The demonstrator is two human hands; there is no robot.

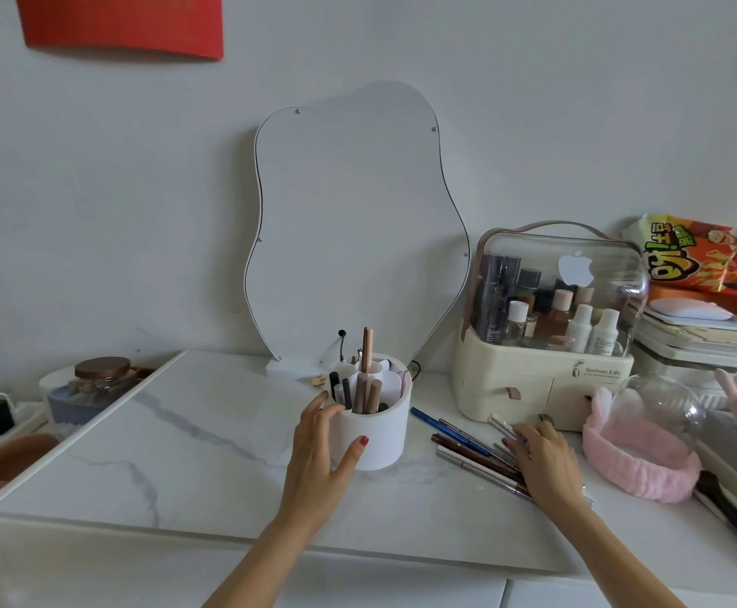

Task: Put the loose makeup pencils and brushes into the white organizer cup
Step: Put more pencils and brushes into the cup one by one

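The white organizer cup [380,425] stands on the marble tabletop, with several pencils and tubes upright in its compartments. My left hand [320,454] wraps its left side, thumb on the front wall and fingers at the rim. To the cup's right, several loose makeup pencils [467,452], blue, brown and silver, lie fanned on the table. My right hand [544,462] lies flat over their right ends, fingers spread and pressing on them; I cannot tell whether any pencil is gripped.
A wavy mirror [353,230] leans against the wall behind the cup. A cream cosmetic case [542,379] with a clear lid stands at the right, a pink headband [638,454] beside it. A lidded jar [101,375] sits at the left.
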